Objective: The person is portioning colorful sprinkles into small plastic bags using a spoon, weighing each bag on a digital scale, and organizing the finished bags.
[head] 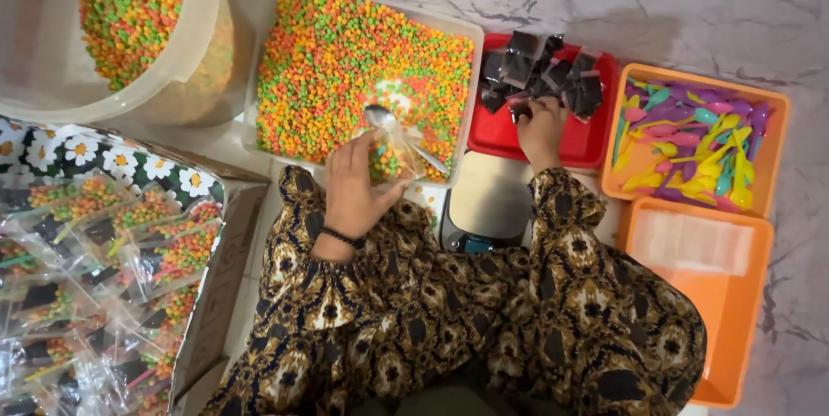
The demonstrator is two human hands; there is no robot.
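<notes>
Marble floor (656,1): three trays, perhaps two tubs.

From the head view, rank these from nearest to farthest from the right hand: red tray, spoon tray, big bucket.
1. Red tray: the right hand is over it.
2. Spoon tray: farther right.
3. Big bucket: far left, top corner.

- A round white plastic bucket (186,53) of small multicoloured pellets stands far left, behind a cardboard box (226,252) of filled clear packets.
- Right of the bucket lies a clear rectangular tray (462,79) of pellets.
- Further right sits a red plastic tray (492,135) holding small black sachets (540,70).
- Rightmost, an orange tray (777,135) of coloured plastic spoons lies behind another orange tray (734,312).
</notes>
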